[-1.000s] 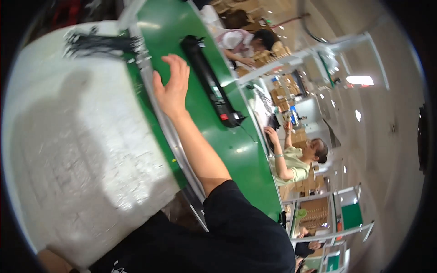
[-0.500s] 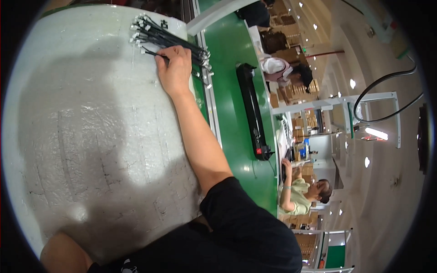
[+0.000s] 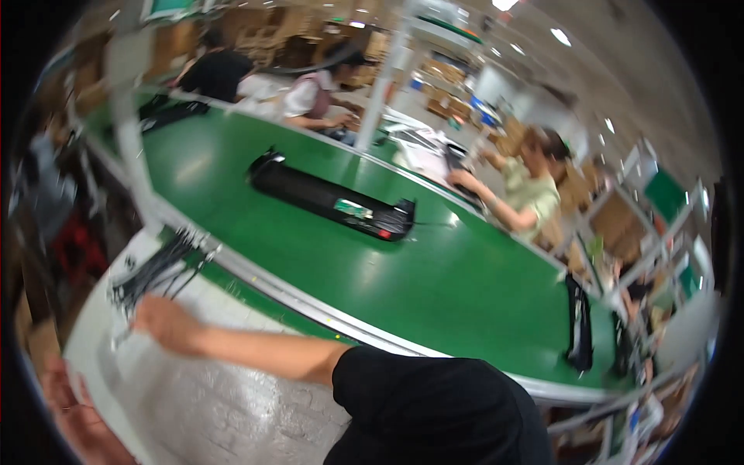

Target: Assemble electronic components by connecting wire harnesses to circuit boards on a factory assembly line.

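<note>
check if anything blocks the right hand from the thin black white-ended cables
Nothing visible stands between the right hand and the thin black white-ended cables; it is right beside them, though blur hides any contact.

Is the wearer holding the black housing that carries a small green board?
No, the black housing lies on the green surface, apart from the right hand and left hand.

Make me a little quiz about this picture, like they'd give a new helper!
1. True or false: the middle black casing lies on the green surface.
2. Which is nearest the camera wearer's right hand? A) the middle black casing B) the black cables C) the metal post
3. Fill in the colour: the camera wearer's right sleeve is ____.

Key: 1 true; 2 B; 3 black.
</note>
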The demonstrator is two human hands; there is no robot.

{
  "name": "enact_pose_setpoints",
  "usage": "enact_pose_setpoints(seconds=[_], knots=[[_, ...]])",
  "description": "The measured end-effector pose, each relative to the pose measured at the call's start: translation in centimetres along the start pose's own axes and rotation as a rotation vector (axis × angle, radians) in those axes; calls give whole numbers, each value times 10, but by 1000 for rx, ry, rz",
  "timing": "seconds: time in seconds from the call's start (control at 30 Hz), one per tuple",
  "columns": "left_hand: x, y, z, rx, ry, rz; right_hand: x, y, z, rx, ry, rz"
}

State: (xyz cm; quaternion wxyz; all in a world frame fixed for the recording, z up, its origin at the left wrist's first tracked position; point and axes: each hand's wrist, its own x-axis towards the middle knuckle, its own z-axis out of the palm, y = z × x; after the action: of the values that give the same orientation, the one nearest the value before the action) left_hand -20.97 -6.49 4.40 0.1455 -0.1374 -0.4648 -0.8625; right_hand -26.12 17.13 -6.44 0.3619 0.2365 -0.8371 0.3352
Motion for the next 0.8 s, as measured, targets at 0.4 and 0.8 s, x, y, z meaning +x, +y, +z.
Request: enact_pose_setpoints(seconds=[0.4,0.8], knots=[[1,-131,-17,526,-63,-409,-12,-26,-22,-103,51,-61],[-12,-106,6,510,-91,-533,-25,-28,-14,-93,-154,16]])
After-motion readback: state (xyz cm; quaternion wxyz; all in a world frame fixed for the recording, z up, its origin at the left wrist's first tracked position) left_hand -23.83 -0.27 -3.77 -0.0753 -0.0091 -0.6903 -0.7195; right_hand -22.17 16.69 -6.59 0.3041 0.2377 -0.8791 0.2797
